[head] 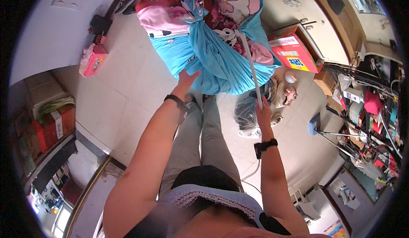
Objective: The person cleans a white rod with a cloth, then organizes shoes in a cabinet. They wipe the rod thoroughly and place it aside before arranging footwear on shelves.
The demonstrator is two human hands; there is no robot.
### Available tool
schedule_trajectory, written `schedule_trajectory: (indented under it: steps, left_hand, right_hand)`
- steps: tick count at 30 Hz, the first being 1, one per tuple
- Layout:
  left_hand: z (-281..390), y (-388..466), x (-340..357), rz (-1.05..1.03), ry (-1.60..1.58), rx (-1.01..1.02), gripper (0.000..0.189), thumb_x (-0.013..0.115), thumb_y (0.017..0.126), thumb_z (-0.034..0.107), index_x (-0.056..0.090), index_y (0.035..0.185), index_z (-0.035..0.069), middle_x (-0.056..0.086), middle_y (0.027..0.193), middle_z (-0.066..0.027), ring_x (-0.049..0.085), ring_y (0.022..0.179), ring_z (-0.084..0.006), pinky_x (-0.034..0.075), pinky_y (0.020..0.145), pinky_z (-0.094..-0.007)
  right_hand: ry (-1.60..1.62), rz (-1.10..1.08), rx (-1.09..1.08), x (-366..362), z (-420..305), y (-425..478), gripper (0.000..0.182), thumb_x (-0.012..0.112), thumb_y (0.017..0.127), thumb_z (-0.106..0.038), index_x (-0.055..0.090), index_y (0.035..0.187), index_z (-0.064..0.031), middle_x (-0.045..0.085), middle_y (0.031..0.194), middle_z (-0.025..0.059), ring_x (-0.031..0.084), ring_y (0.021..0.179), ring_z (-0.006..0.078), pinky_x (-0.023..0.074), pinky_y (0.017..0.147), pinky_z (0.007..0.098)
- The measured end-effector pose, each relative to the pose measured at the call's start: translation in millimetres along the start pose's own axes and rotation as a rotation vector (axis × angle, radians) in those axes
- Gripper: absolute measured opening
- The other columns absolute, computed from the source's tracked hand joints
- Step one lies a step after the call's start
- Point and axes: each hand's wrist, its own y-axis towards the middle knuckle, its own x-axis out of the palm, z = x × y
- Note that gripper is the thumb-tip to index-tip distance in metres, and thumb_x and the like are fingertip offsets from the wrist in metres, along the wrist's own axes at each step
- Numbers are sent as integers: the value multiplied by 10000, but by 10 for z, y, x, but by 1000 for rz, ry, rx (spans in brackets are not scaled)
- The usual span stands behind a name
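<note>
A large bundle wrapped in blue cloth [220, 59] lies on the floor before me, knotted at its top. Pink blankets [163, 17] and red, patterned fabric show through its gaps. My left hand [188, 79] is at the bundle's near left edge, fingers spread and holding nothing; whether it touches the cloth is unclear. In my right hand [263, 111] is the lower end of a long white stick [250, 62], which slants up to the bundle's right side, its far end near a white knotted cloth with black spots.
A clear plastic bag with dark contents [247, 116] and soft toys [289, 94] lie right of my legs. Beyond are a red carton [297, 51], a blue-headed cleaning tool [314, 124] and cluttered shelves. A pink box [97, 59] and shoes [126, 6] are at left.
</note>
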Motion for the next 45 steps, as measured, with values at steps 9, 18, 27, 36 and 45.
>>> schedule_trajectory:
  steps: [9,18,27,36,45]
  left_hand:
    - [361,1135,658,-8,-438,133,792,708,640,376,364,1199,-68,474,1151,-229,462,1080,-314,397,879,-355]
    - [184,933,357,-217,-866,-284,290,415,739,99,502,983,-31,540,866,-144,540,778,-248,444,657,-382]
    - [-365,-27,252,-222,-408,134,263,424,670,49,566,861,-66,594,734,-222,599,719,-288,436,635,-395]
    - [-431,-911,-876,-187,-570,89,219,447,660,53,548,814,-66,553,723,-264,584,729,-313,421,613,-399]
    - [-869,-1511,-1912,-35,-872,150,263,353,620,-74,536,808,-55,556,758,-73,522,774,-181,410,690,-316]
  right_hand:
    - [41,-160,-272,882,-870,1483,486,495,755,-25,423,1234,-57,219,1395,127,385,1173,331,412,888,363]
    - [5,-164,-356,1407,-1473,2065,518,494,767,-37,373,1270,-55,210,1392,145,315,1220,340,402,886,378]
    - [-274,-282,-204,1899,-2528,2410,480,465,835,-401,467,1165,-52,600,937,195,560,862,396,440,748,467]
    - [368,-612,-86,2047,-3724,1817,397,533,823,-431,605,841,-41,524,673,-22,463,615,89,367,562,274]
    - [-80,-566,-477,2277,-5141,632,533,503,775,-492,575,798,35,589,729,236,590,728,380,460,639,451]
